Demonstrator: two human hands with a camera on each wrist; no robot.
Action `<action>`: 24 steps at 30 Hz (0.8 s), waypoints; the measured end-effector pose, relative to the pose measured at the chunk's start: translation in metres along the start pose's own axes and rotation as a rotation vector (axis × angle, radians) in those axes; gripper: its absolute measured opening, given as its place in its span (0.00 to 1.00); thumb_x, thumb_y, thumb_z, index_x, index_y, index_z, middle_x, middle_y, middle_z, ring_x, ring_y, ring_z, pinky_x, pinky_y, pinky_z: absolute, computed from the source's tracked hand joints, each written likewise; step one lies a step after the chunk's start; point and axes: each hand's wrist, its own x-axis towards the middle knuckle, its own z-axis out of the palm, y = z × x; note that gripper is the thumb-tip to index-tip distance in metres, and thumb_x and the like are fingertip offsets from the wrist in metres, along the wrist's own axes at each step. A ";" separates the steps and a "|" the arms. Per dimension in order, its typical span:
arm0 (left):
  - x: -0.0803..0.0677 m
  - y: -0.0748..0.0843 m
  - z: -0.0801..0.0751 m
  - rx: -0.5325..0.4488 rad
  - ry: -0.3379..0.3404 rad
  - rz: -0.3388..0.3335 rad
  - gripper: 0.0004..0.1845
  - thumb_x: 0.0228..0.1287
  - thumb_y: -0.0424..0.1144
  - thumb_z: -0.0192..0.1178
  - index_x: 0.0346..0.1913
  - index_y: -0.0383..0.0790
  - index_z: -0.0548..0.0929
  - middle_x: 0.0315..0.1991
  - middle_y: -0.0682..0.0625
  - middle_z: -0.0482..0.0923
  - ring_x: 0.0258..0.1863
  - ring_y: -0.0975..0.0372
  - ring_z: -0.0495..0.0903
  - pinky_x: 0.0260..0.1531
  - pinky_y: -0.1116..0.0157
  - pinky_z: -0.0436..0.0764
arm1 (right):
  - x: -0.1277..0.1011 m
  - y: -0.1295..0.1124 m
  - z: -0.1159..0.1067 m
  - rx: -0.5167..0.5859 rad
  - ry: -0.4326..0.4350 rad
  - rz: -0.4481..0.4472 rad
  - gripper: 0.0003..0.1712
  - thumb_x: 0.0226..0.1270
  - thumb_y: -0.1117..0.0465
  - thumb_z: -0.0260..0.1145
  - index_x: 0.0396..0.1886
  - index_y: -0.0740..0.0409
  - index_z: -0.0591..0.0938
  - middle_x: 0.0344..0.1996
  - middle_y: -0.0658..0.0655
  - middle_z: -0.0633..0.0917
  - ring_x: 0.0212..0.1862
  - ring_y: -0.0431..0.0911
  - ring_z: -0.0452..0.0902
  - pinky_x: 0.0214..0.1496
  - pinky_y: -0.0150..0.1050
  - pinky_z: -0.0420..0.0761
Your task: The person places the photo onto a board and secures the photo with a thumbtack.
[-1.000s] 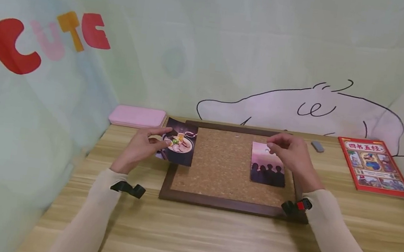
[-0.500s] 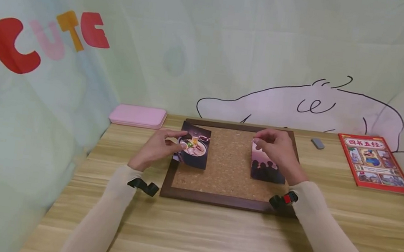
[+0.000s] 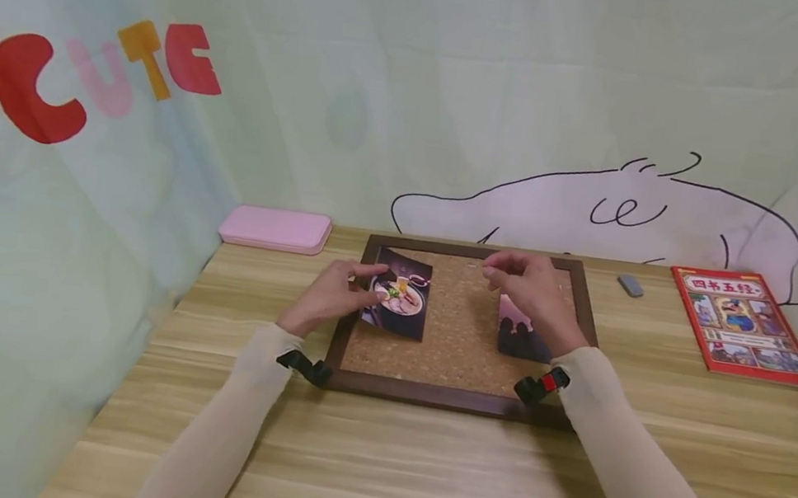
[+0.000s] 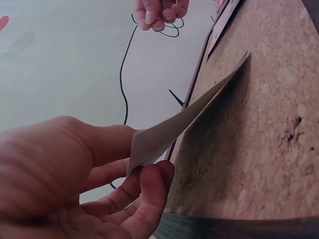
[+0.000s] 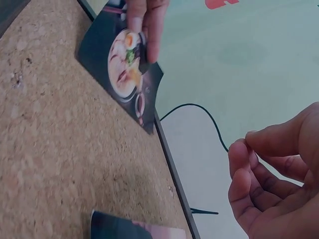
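Note:
A cork board (image 3: 459, 335) in a dark brown frame lies on the wooden table. My left hand (image 3: 349, 289) pinches a dark photo of a ramen bowl (image 3: 400, 303) by its left edge and holds it tilted over the board's left part. The left wrist view shows thumb and fingers (image 4: 149, 184) gripping the photo's corner (image 4: 189, 124). My right hand (image 3: 504, 274) hovers above the board's upper middle, fingers curled with thumb on fingertip (image 5: 246, 144); nothing shows between them. A pink photo with dark silhouettes (image 3: 518, 338) lies on the board, partly hidden under that hand.
A pink case (image 3: 274, 228) sits at the table's back left. A small grey eraser (image 3: 629, 286) and a red book (image 3: 744, 325) lie to the right of the board. A pale printed cloth (image 3: 107, 72) with "CUTE" letters hangs behind and to the left.
My left hand has carried the ramen photo rightward from the frame's edge onto the cork. My right hand has lifted off the pink photo and drifted left.

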 end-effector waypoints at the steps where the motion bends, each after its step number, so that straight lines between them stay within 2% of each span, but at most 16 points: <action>1: 0.000 0.000 0.002 0.000 0.001 -0.008 0.29 0.62 0.34 0.68 0.67 0.41 0.78 0.58 0.38 0.77 0.18 0.66 0.69 0.22 0.69 0.69 | 0.000 -0.001 0.001 0.002 0.001 0.012 0.11 0.72 0.57 0.66 0.49 0.55 0.85 0.46 0.63 0.85 0.49 0.58 0.80 0.49 0.45 0.74; 4: 0.001 -0.002 0.006 0.009 0.006 -0.022 0.29 0.61 0.31 0.67 0.67 0.39 0.78 0.54 0.37 0.77 0.16 0.67 0.66 0.19 0.69 0.66 | 0.001 -0.004 0.005 0.005 0.001 0.021 0.12 0.71 0.56 0.67 0.50 0.55 0.86 0.45 0.59 0.85 0.48 0.56 0.80 0.50 0.45 0.74; 8: 0.002 -0.005 0.011 0.093 0.020 -0.004 0.29 0.59 0.30 0.68 0.66 0.38 0.79 0.53 0.36 0.78 0.17 0.66 0.68 0.20 0.69 0.68 | 0.004 -0.006 0.009 0.007 -0.010 -0.003 0.13 0.71 0.57 0.67 0.50 0.57 0.86 0.45 0.60 0.86 0.47 0.55 0.82 0.49 0.43 0.76; 15: 0.004 0.000 0.018 0.250 0.046 0.023 0.30 0.57 0.32 0.70 0.65 0.37 0.79 0.43 0.38 0.77 0.22 0.63 0.73 0.22 0.68 0.72 | 0.008 -0.005 0.012 0.024 -0.041 -0.021 0.11 0.72 0.57 0.66 0.48 0.56 0.86 0.46 0.65 0.85 0.47 0.57 0.80 0.49 0.45 0.75; 19: 0.004 0.002 0.022 0.338 0.048 0.032 0.30 0.58 0.33 0.70 0.65 0.36 0.79 0.41 0.39 0.76 0.26 0.61 0.74 0.25 0.67 0.73 | 0.009 -0.006 0.016 0.031 -0.073 -0.024 0.09 0.72 0.57 0.66 0.47 0.55 0.85 0.47 0.66 0.84 0.49 0.60 0.79 0.52 0.48 0.74; 24: 0.006 0.001 0.023 0.466 0.058 0.090 0.29 0.58 0.36 0.69 0.64 0.35 0.80 0.42 0.40 0.78 0.32 0.57 0.74 0.34 0.63 0.73 | 0.015 -0.013 0.024 0.060 -0.113 0.000 0.11 0.71 0.59 0.67 0.48 0.59 0.85 0.46 0.68 0.85 0.49 0.60 0.80 0.57 0.55 0.75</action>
